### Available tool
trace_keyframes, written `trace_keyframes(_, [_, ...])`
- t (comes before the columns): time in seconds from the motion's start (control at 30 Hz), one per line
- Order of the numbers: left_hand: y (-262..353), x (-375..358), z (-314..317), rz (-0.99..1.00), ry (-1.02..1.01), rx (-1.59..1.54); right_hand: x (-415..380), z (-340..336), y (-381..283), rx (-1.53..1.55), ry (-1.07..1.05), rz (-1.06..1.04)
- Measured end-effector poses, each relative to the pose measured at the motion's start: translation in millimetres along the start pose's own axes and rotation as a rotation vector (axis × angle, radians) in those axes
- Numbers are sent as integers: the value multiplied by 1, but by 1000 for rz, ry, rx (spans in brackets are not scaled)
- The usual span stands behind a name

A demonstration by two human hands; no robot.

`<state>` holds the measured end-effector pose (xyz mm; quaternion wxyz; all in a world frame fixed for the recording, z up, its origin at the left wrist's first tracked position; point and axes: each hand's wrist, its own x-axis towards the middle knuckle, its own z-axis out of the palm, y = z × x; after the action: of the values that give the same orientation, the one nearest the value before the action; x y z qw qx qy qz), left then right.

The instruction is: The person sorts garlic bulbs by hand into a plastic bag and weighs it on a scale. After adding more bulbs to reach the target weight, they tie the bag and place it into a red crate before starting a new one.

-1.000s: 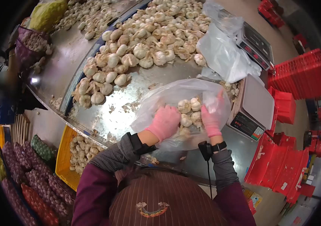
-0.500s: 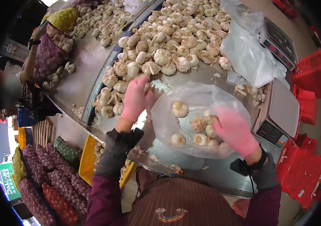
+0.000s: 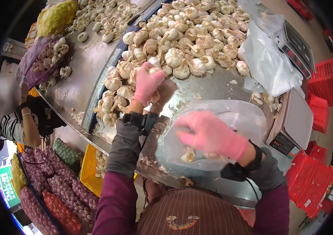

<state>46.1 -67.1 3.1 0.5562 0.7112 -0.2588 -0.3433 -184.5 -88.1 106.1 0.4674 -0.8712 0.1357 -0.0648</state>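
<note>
At the near edge of the heap of garlic bulbs, my left hand in a pink glove is closed on a garlic bulb. More bulbs lie right beside its fingers. My right hand, also pink-gloved, hovers over a clear plastic bag, thumb and fingers apart with nothing visible between them. That bag lies on the metal table, its mouth loosely spread. A bulb shows inside it below my right hand, which hides part of the contents.
Two digital scales, a near one and a far one, stand on the right beside a pile of plastic bags. Red crates are stacked beyond. A co-worker is at the left, near a purple net sack. A yellow crate sits below the table.
My right hand has moved left and lifted off the bulbs in the bag, and its fingers have spread. My left hand has shifted slightly farther up the heap. The co-worker's arm has come down.
</note>
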Motion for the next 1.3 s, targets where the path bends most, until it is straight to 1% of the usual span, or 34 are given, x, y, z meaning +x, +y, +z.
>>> trace_keyframes(0.03, [9,-3,-15,-51,-33,-267,16,8,13,-28,108,42])
trace_keyframes(0.07, [17,-9,-26,-20,-66,-490,37,8,24,-49,217,87])
trace_keyframes(0.1, [22,-17,-35,11,-100,-709,58,4,27,-65,104,162])
trace_keyframes(0.13, [29,-28,-43,11,-95,-695,78,2,27,-82,-9,233])
trace_keyframes(0.2, [38,-52,-60,-26,116,-666,113,44,47,-157,-86,11])
trace_keyframes(0.23, [31,-61,-76,-21,121,-659,123,65,51,-222,-165,-11])
trace_keyframes(0.3, [4,-77,-112,-23,-41,-687,134,81,35,-507,-282,240])
trace_keyframes(0.37, [-16,-106,-134,-28,38,-545,135,99,57,-507,-270,221])
trace_keyframes(0.4, [-10,-122,-133,-221,106,-899,134,105,68,-511,-253,219])
trace_keyframes(0.43, [-20,-132,-136,-257,104,-994,129,105,71,-542,-276,174])
trace_keyframes(0.5, [-35,-147,-132,-308,106,-1139,116,118,90,-479,-121,53])
trace_keyframes(0.53, [-36,-155,-127,-305,75,-1222,110,116,76,-474,-132,40])
trace_keyframes(0.6, [-28,-162,-113,-303,11,-1432,98,104,45,520,-98,366])
trace_keyframes(0.63, [-26,-165,-108,-324,-18,-1570,90,99,27,520,-118,366])
trace_keyframes(0.7, [-17,-171,-99,-302,17,-1579,75,94,-1,1896,-180,558])
trace_keyframes(0.73, [-9,-174,-95,-296,30,-1582,70,98,-5,1894,-194,566])
trace_keyframes(0.8, [6,-179,-89,-236,-67,-1615,62,105,-10,2009,-166,415])
trace_keyframes(0.83, [9,-183,-91,-234,-58,-1616,59,108,-13,2010,-174,421])
trace_keyframes(0.9, [15,-189,-93,-225,-138,-1531,52,109,-20,2072,-194,337])
trace_keyframes(0.93, [21,-194,-91,-230,-102,-1486,48,106,-29,2005,-119,395])
trace_keyframes(0.97, [29,-200,-86,-243,-122,-1496,45,108,-34,1997,-92,396])
trace_keyframes(1.0, [40,-207,-76,-199,67,-1238,39,107,-36,1928,-111,341])
trace_keyframes(1.03, [48,-210,-68,-202,113,-1125,30,100,-33,1852,-118,289])
trace_keyframes(1.07, [55,-213,-60,-211,157,-1010,16,91,-28,1827,-59,295])
trace_keyframes(1.1, [60,-215,-54,-269,91,-1034,2,83,-26,1768,-87,281])
trace_keyframes(1.13, [68,-216,-43,-268,-20,-935,-10,76,-23,1714,-122,266])
trace_keyframes(1.17, [70,-215,-32,-306,-112,-740,-24,66,-18,1702,-88,265])
trace_keyframes(1.23, [58,-205,2,-301,-402,-619,-59,41,3,1080,75,384])
trace_keyframes(1.3, [34,-194,49,-203,-453,-314,-85,24,35,462,282,367])
